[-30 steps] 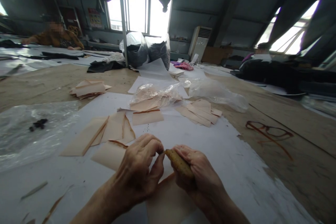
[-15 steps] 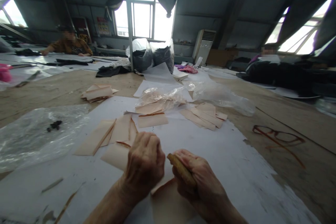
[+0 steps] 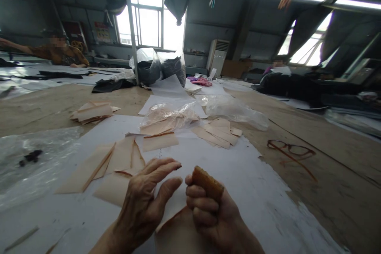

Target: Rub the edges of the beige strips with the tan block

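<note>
In the head view, my right hand (image 3: 218,216) is wrapped around a small amber-brown block (image 3: 207,184) with a rough top edge. My left hand (image 3: 143,198) hovers just left of it, thumb and fingers apart, holding nothing; its fingertips look dark. Below both hands lies a pale beige sheet piece (image 3: 175,234) with a brown edge, partly hidden by my right hand. More beige pieces with brown edges (image 3: 86,166) are spread left of my left hand. A single beige piece (image 3: 160,141) lies farther forward on the white paper (image 3: 238,182).
Beige stacks sit at the left (image 3: 93,112) and right (image 3: 218,131). Clear plastic bags (image 3: 235,111) lie beyond, and plastic film (image 3: 56,154) with dark bits is on the left. Eyeglasses (image 3: 293,149) rest at the right. A person (image 3: 68,53) works across the table; another sits far right.
My left hand has gone from closed to open fingers. The right hand has turned, raising the brown block more upright. The view has shifted right.
</note>
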A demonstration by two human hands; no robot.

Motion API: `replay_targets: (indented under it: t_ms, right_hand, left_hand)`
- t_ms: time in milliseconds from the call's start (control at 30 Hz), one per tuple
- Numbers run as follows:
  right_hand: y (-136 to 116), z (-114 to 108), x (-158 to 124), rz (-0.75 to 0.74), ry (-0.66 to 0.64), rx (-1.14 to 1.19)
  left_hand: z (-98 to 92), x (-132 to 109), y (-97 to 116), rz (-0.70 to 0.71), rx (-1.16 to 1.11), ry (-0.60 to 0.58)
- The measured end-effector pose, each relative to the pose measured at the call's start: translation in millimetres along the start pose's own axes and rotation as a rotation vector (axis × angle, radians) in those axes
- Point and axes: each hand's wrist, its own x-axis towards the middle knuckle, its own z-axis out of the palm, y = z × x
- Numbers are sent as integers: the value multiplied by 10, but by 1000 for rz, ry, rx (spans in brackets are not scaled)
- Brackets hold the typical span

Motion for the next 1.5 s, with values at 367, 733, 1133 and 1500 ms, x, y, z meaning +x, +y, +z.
replay_targets:
  t_ms: [367, 733, 1133, 1500]
  right_hand:
    - [37, -1, 58, 114, -23, 65]
    - [70, 5, 37, 150, 62, 41]
    - [172, 143, 72, -1, 285, -159]
    - [66, -12, 63, 96, -29, 24]
  left_hand:
    - [154, 60, 44, -58, -108, 87]
    - [127, 65, 50, -171, -161, -42]
    - [176, 22, 66, -14, -10, 103]
    - [125, 90, 47, -418, -419, -87]
